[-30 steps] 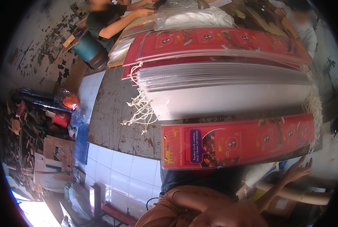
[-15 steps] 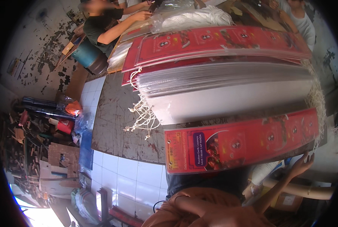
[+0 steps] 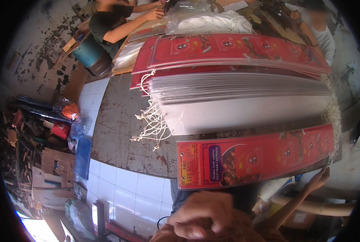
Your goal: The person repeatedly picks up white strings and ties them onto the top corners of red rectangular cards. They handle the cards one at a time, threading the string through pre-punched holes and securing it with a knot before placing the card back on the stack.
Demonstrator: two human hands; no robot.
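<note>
Along the table's near edge lies a long red printed sheet (image 3: 268, 157) in clear plastic, with two eyelets at its left end. At its right end my right hand (image 3: 319, 179) is closed on a thin white cord (image 3: 329, 161). My left hand (image 3: 206, 213) is in front of my body, close to the camera, its fingers curled; whatever it may hold is hidden. Beyond the sheet, a fanned stack of white-backed sheets (image 3: 244, 113) has knotted cord loops (image 3: 151, 125) at its left end. More cords (image 3: 333, 113) hang at its right.
Farther back are a pile of red sheets (image 3: 236, 50) and a bundle of white cord (image 3: 212, 23). A person in a dark shirt (image 3: 111, 24) works at the far left, another in white (image 3: 325, 40) at the far right. A blue drum (image 3: 89, 56) and wood scraps (image 3: 14, 157) stand left.
My left hand has come up into fuller view at the bottom middle, fingers curled. My right hand, earlier spread, has closed by the cord. The view has shifted slightly.
</note>
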